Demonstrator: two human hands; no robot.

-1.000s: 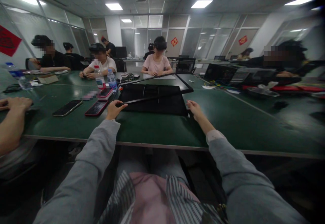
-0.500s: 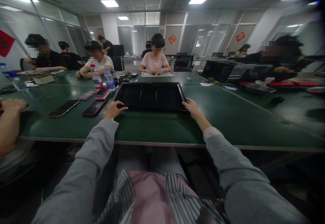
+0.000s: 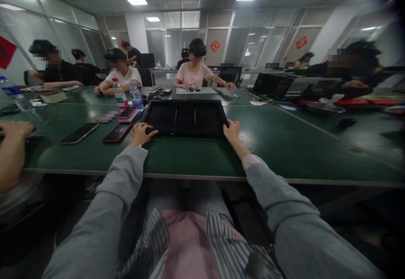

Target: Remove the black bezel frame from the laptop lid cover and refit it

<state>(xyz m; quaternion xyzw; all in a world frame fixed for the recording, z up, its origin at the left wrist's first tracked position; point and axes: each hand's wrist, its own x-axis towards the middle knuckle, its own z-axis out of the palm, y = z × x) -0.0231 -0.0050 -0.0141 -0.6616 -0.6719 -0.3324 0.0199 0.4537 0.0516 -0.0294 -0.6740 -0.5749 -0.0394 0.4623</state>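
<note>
A wide black rectangular panel or tray [image 3: 202, 123] lies on the green table [image 3: 196, 156] in front of me, with two thin pale lines near its middle. My left hand [image 3: 141, 134] grips its near left corner, thumb and fingers closing on the edge. At the right edge, close to the near corner, my right hand [image 3: 232, 130] has its fingers closed on the rim. The panel's underside is hidden.
Left of the panel lie a dark phone [image 3: 80, 133] and a red-edged phone [image 3: 117, 132], with bottles [image 3: 136, 97] behind. Another person's arm [image 3: 12, 156] rests at the far left. A person in pink [image 3: 193, 75] sits opposite; computer equipment [image 3: 272, 85] stands right.
The panel's right side has shifted a little leftward, my right hand moving left with it. My left hand stays almost in place. The person opposite has stretched an arm out sideways.
</note>
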